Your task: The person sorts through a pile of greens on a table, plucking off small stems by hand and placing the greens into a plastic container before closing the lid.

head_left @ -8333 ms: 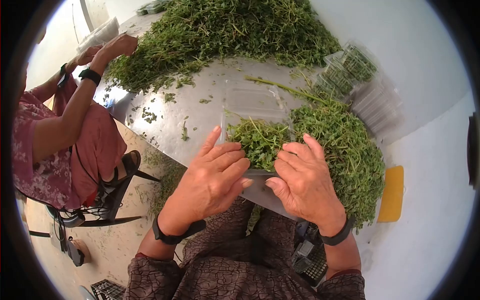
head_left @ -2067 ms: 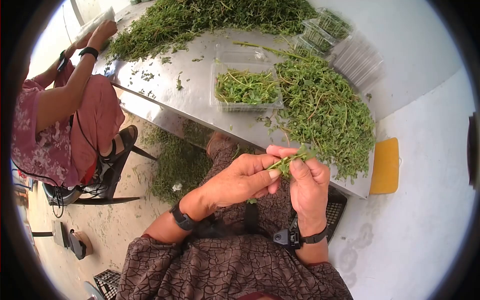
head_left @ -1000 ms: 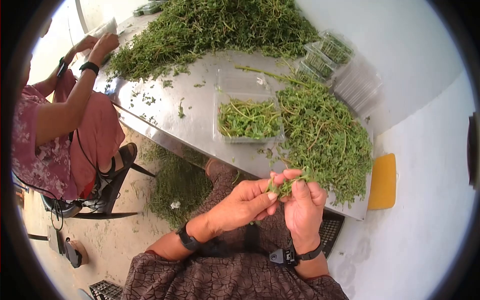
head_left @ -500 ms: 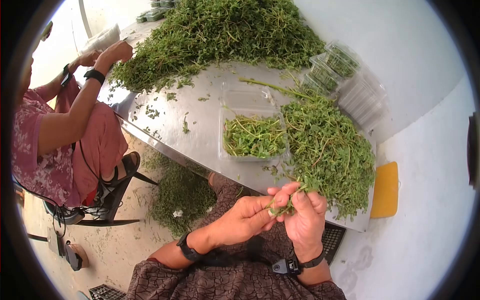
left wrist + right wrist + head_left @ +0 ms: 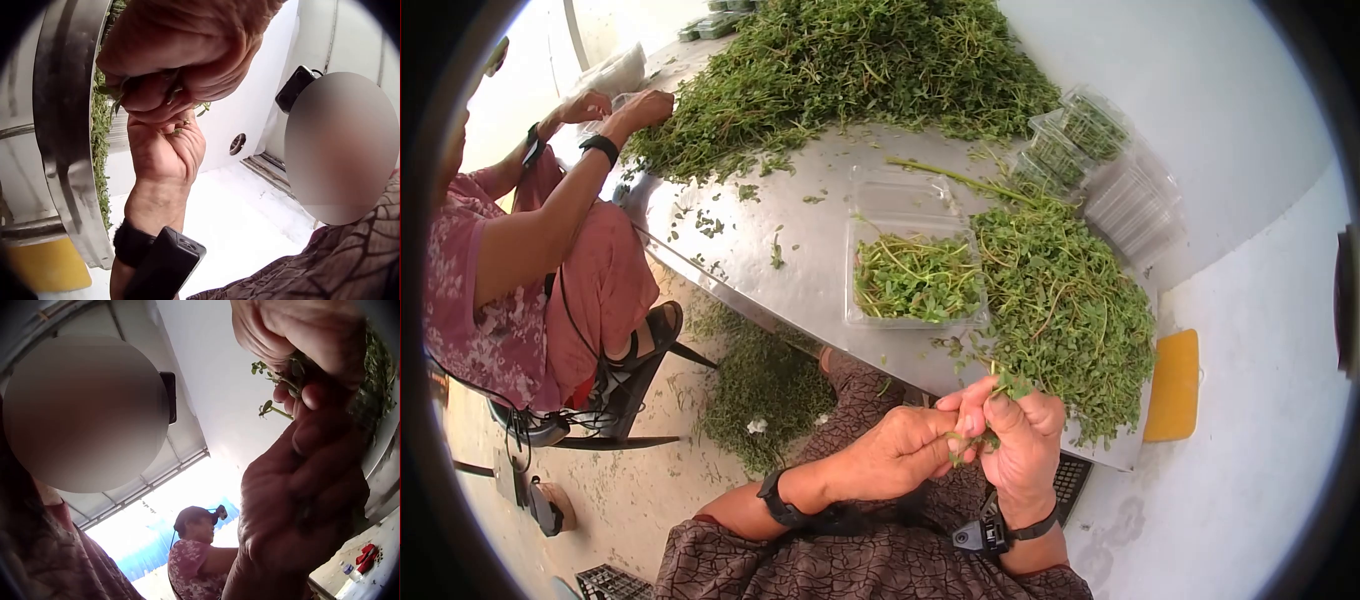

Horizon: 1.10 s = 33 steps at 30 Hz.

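Near the table's front edge, my left hand (image 5: 898,452) and right hand (image 5: 1022,455) meet in the head view. Between them they pinch a few leafy green sprigs (image 5: 1012,384), with leaves sticking out past the right fingertips. The right wrist view shows small stems (image 5: 275,411) poking out between the two hands; the fingers cover most of the bunch. Beyond the hands, a clear plastic clamshell box (image 5: 852,290) stands with its lid up, filled with the same greens. To its right lies a loose heap of picked greens (image 5: 1070,310).
A large mound of greens (image 5: 850,70) covers the back of the metal table (image 5: 800,240). Filled boxes (image 5: 1090,125) and a stack of unfilled ones (image 5: 1135,210) stand by the wall. Another person (image 5: 530,260) sits at left. Cut stems (image 5: 760,400) lie on the floor.
Earliest, both hands pressed greens into the box; since then they have drawn back toward the lap, holding sprigs. Over the last second, the left fingers have shifted along the sprigs.
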{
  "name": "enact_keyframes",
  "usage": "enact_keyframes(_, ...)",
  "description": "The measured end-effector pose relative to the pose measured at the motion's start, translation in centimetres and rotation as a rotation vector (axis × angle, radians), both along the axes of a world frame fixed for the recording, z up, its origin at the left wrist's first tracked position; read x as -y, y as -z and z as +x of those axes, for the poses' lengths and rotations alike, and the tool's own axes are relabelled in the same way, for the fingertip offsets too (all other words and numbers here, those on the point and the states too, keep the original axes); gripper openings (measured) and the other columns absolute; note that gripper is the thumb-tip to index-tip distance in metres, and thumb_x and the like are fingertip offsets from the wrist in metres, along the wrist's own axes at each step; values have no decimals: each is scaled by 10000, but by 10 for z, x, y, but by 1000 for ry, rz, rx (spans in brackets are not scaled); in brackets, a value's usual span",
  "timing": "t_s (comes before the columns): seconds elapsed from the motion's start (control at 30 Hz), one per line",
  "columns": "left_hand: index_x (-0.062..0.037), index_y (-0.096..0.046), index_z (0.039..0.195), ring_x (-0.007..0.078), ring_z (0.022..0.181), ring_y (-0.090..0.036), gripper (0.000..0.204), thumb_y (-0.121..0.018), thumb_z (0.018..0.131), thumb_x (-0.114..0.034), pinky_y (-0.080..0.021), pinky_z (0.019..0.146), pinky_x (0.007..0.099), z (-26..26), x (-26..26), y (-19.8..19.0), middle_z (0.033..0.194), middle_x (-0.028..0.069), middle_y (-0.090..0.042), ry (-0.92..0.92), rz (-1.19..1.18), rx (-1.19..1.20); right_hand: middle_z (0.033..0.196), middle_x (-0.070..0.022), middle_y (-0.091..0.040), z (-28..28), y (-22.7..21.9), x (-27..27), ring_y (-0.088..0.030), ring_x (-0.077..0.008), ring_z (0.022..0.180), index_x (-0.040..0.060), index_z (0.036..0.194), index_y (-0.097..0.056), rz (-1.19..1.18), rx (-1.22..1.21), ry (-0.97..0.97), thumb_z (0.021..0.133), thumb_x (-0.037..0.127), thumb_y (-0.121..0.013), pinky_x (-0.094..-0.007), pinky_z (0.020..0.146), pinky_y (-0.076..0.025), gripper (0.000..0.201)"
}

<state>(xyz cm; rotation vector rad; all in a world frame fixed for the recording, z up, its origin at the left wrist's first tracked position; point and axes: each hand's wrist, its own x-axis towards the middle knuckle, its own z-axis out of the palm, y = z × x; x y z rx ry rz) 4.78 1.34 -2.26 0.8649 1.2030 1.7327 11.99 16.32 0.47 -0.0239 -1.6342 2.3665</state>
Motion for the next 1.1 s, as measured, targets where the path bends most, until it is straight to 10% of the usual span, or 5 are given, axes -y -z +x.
enact_keyframes(0.27, -22, -628, 1072, 87, 610, -511, 220, -486, 1028, -184, -439, 565, 267, -25, 9, -25, 675, 7, -544, -212, -73, -193, 929, -73, -689, -23, -32, 0, -626, -112, 816, -36, 1078, -674, 221, -5, 47, 991, 103, -563, -257, 763, -519, 198)
enact_keyframes(0.43, 4, -584, 1000, 394, 715, -612, 120, -566, 881, 1, -478, 600, 415, -53, 9, -38, 790, 178, -591, -548, -132, -732, 961, -23, -699, -56, -44, -10, -552, -32, 725, -9, 1087, -685, 363, -97, 84, 958, 49, -582, -191, 652, -446, 175)
enact_keyframes(0.67, 13, -575, 1077, 373, 740, -615, 249, -560, 839, 81, -491, 637, 396, -86, 2, -41, 880, 171, -603, -853, -275, -1220, 750, 72, -585, -86, -52, -24, -328, 6, 586, 1, 1091, -683, 563, 51, 188, 949, 52, -594, -191, 521, -268, 175)
enact_keyframes(0.8, 1, -573, 1118, 391, 776, -615, 301, -569, 828, 83, -500, 670, 433, -101, -7, -30, 939, 178, -606, -884, -324, -1283, 962, -122, -703, -101, -27, -37, -656, -153, 813, -54, 1115, -650, 854, -124, 425, 917, 38, -596, -290, 685, -505, 224)
enact_keyframes(1.1, -14, -503, 1316, 412, 1085, -571, 525, -597, 810, 88, -496, 865, 439, -107, -9, -32, 1245, 199, -541, -650, -250, -1196, 1094, -209, -680, -93, -29, -37, -685, -325, 953, -46, 1079, -663, 1098, -109, 419, 874, 19, -638, -344, 796, -540, 217)
